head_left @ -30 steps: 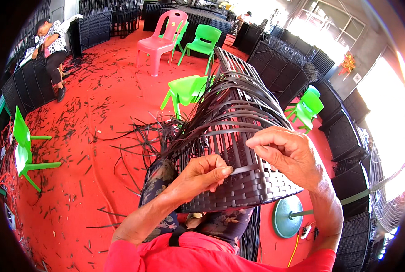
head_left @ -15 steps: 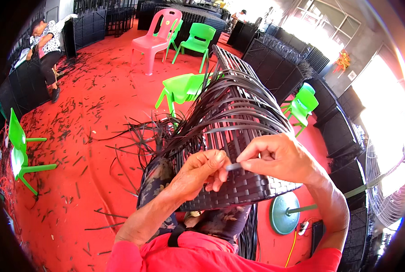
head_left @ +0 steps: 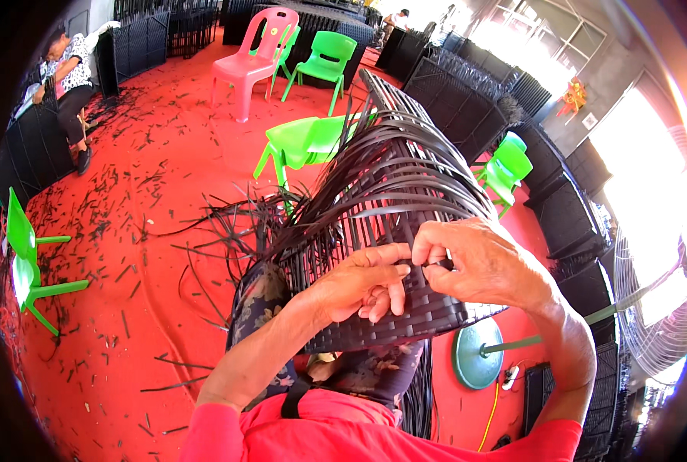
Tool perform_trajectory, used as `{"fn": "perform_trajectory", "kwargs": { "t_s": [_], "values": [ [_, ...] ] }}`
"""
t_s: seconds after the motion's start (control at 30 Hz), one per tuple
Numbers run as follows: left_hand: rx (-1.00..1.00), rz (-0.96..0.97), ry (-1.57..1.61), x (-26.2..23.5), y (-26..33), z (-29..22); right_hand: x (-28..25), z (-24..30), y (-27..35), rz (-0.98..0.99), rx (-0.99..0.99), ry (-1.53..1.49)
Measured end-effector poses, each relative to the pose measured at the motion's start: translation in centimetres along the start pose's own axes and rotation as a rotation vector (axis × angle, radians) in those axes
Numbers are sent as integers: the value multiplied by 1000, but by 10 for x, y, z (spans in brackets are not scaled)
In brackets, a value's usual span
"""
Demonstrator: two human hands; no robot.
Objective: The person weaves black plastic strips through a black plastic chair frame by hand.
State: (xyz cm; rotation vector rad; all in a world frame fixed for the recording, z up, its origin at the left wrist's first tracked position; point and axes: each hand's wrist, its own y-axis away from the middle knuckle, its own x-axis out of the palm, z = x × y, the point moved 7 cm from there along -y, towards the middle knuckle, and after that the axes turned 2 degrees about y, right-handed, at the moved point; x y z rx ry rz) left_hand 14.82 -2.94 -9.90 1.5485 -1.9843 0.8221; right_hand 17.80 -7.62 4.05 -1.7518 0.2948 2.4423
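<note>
A panel woven from flat black plastic strips (head_left: 359,329) rests across my lap, close weave at its near end and open slats farther up. Long loose black strips (head_left: 405,162) arch over its far part and spill off to the left. Above the near weave, my left hand (head_left: 362,286) is closed, thumb against the forefinger and the other fingers curled. My right hand (head_left: 474,260) is pinched just beside it, fingertips almost touching the left ones. A small dark bit shows at the right fingers. What either hand grips is too small to name.
Several green chairs (head_left: 328,61) and a pink chair (head_left: 252,65) stand on the red floor (head_left: 158,254), which is littered with strip scraps. A fan's round green base (head_left: 478,354) is at my right. Dark panels (head_left: 566,215) line the right side. Another person (head_left: 74,77) sits far left.
The pale strip-like piece seen between my fingertips is no longer visible. My hands have come closer together, with the right fingers curled in more. The view has shifted slightly.
</note>
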Motion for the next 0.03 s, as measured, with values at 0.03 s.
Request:
{"fn": "perform_trajectory", "kwargs": {
  "t_s": [0.03],
  "values": [
    [-14,-5,23,-2,0,4,4,0,0,17,-28,106]
  ]
}}
